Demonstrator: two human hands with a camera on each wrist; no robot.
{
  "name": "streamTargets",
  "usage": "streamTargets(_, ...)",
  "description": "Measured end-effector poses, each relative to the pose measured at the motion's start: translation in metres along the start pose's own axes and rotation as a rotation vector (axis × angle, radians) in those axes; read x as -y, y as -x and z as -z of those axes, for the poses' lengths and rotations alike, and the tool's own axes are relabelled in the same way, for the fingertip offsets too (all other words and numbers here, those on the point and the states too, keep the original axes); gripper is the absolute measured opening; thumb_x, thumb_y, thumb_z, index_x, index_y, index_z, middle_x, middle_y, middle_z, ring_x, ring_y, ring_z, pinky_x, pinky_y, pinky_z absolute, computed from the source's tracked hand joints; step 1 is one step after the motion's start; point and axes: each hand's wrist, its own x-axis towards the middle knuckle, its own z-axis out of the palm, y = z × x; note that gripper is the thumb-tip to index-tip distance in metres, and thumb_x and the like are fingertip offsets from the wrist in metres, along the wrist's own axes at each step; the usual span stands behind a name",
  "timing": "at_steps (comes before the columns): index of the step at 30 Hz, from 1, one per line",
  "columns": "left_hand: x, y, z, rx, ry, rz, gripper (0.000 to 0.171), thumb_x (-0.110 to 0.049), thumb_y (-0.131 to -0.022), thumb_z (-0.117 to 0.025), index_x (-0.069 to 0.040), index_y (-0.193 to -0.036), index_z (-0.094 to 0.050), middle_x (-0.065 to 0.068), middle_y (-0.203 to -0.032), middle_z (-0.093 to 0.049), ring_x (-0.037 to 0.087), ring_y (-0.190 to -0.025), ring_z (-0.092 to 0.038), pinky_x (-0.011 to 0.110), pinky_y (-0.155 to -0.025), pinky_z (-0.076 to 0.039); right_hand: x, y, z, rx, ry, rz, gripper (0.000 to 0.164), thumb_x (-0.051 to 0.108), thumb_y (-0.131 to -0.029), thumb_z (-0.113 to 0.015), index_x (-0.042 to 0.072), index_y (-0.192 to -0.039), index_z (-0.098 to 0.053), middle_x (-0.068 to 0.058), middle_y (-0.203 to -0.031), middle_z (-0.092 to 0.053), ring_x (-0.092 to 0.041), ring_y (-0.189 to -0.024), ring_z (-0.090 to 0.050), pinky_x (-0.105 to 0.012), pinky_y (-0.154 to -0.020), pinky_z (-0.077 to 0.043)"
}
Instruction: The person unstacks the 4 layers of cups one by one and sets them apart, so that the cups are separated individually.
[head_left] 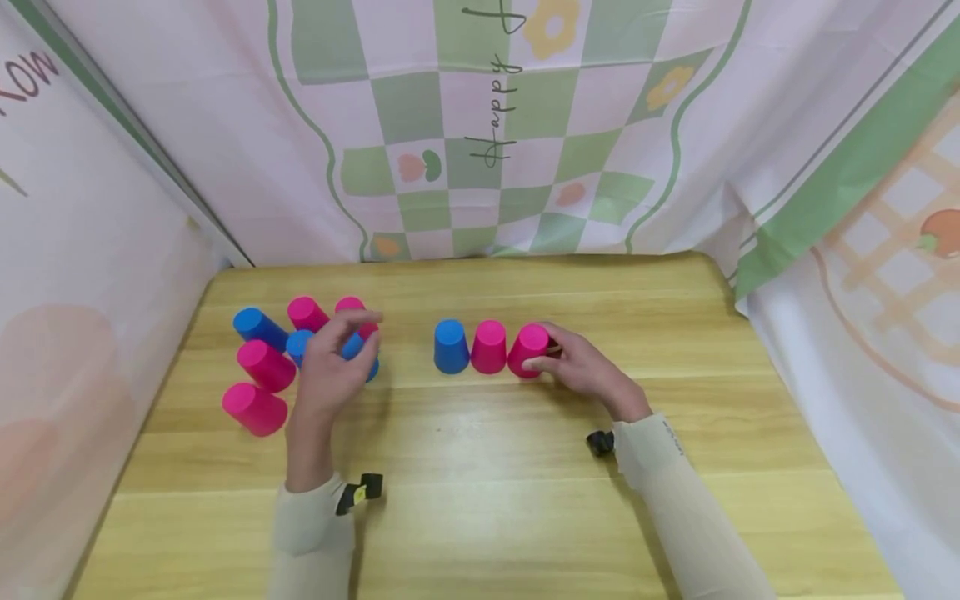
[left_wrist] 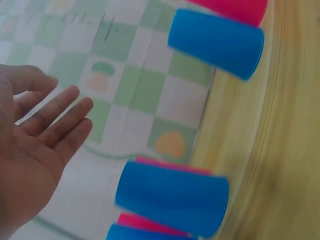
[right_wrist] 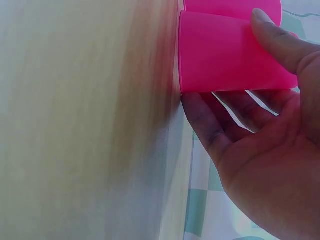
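Observation:
Three upside-down plastic cups stand in a row mid-table: a blue cup [head_left: 451, 347], a pink cup [head_left: 489, 347] and another pink cup [head_left: 528, 352] at the right end. My right hand [head_left: 581, 363] holds that end cup from its right side. In the right wrist view the thumb lies along one side of the pink cup [right_wrist: 232, 52] and the fingers along another. Over the cup group on the left, my left hand [head_left: 335, 364] hovers with fingers loosely extended and nothing in them. It partly hides some pink and blue cups there.
Around the left hand stand several more upturned cups, among them a blue cup [head_left: 260, 328] at the back left and a pink cup [head_left: 256, 409] nearest the front. A wooden table [head_left: 480, 500] carries everything. A checked curtain [head_left: 480, 167] hangs along the table's far edge.

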Motion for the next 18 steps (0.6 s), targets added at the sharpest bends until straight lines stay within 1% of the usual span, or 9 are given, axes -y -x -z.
streamTargets(2,0.0,-0.005,-0.009,0.07,-0.034,0.049,0.035,-0.005,-0.097,-0.073,-0.008,-0.132,-0.069,0.011,-0.131,-0.07,0.029,-0.128,-0.065,0.048,-0.113,-0.051,0.0,0.0,0.0,-0.002,-0.001,-0.003,0.044,0.029,-0.098,-0.077,0.021,-0.137,-0.061,-0.005,-0.122,-0.068,-0.027,-0.107,-0.063,-0.044,-0.097,-0.054)
streamTargets(4,0.0,-0.01,-0.017,0.148,-0.054,0.099,0.042,-0.009,-0.098,-0.074,-0.011,-0.139,-0.065,0.009,-0.141,-0.065,0.033,-0.136,-0.059,0.053,-0.117,-0.046,-0.001,0.0,0.0,-0.004,-0.002,-0.006,0.043,0.029,-0.098,-0.077,0.021,-0.137,-0.061,-0.005,-0.122,-0.068,-0.027,-0.107,-0.062,-0.044,-0.097,-0.054)
streamTargets(7,-0.001,-0.016,-0.028,0.26,-0.074,0.211,0.055,-0.014,-0.099,-0.074,-0.016,-0.151,-0.055,0.008,-0.153,-0.056,0.036,-0.145,-0.051,0.056,-0.118,-0.044,-0.002,-0.001,-0.001,-0.002,-0.006,-0.003,0.043,0.028,-0.098,-0.077,0.021,-0.137,-0.061,-0.005,-0.122,-0.068,-0.027,-0.107,-0.063,-0.044,-0.097,-0.054)
streamTargets(10,-0.004,-0.02,-0.038,0.345,-0.116,0.288,0.065,-0.018,-0.099,-0.075,-0.022,-0.158,-0.047,0.006,-0.16,-0.048,0.039,-0.149,-0.044,0.058,-0.116,-0.046,-0.003,-0.001,-0.002,-0.002,-0.008,0.0,0.043,0.028,-0.098,-0.077,0.021,-0.137,-0.061,-0.005,-0.122,-0.068,-0.027,-0.107,-0.063,-0.044,-0.097,-0.054)
streamTargets(12,-0.003,-0.022,-0.045,0.383,-0.134,0.31,0.07,-0.019,-0.098,-0.075,-0.023,-0.16,-0.044,0.007,-0.163,-0.045,0.04,-0.151,-0.042,0.06,-0.115,-0.046,-0.002,-0.001,-0.001,0.0,-0.009,0.001,0.042,0.028,-0.098,-0.077,0.021,-0.136,-0.061,-0.005,-0.121,-0.068,-0.027,-0.106,-0.063,-0.044,-0.097,-0.053)
streamTargets(14,-0.001,-0.024,-0.05,0.414,-0.147,0.318,0.073,-0.02,-0.097,-0.076,-0.025,-0.162,-0.041,0.006,-0.165,-0.042,0.04,-0.151,-0.04,0.06,-0.114,-0.048,-0.002,-0.001,-0.001,-0.002,-0.009,0.0,0.042,0.028,-0.097,-0.077,0.022,-0.136,-0.061,-0.005,-0.121,-0.068,-0.027,-0.106,-0.062,-0.044,-0.096,-0.053)
streamTargets(18,0.004,-0.026,-0.061,0.462,-0.162,0.331,0.079,-0.019,-0.095,-0.079,-0.024,-0.163,-0.038,0.008,-0.167,-0.039,0.039,-0.153,-0.038,0.058,-0.116,-0.046,-0.002,-0.001,0.0,0.002,-0.007,-0.003,0.043,0.028,-0.097,-0.077,0.021,-0.137,-0.061,-0.005,-0.122,-0.068,-0.027,-0.107,-0.063,-0.045,-0.098,-0.053)
